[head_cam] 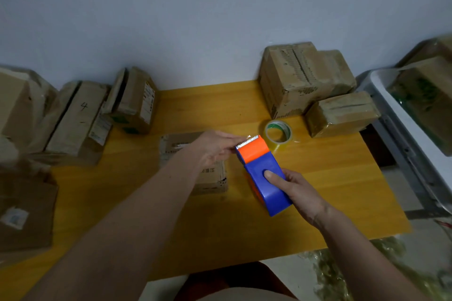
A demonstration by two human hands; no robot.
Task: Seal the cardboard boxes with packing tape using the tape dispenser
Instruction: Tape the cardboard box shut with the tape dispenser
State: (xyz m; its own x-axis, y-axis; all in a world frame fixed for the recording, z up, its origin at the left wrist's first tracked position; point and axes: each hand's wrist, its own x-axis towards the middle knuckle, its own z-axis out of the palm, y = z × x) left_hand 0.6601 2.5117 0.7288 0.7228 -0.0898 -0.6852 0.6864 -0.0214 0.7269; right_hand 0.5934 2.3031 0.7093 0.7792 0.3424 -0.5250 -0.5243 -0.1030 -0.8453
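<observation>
A blue tape dispenser [265,176] with an orange front and a toothed blade is held above the yellow table [330,178]. My right hand [297,190] grips its blue body, thumb on top. My left hand [215,146] pinches at the blade end, fingertips on the tape edge there. Under my left arm a flat cardboard box [215,178] lies on the table, partly hidden. A spare roll of clear tape [278,133] lies just beyond the dispenser.
Taped cardboard boxes [300,78] are stacked at the back right, and a smaller one [342,115] stands in front. More boxes [132,102] and parcels [75,120] line the left side. A grey-white rack [401,124] with wrapped goods stands to the right.
</observation>
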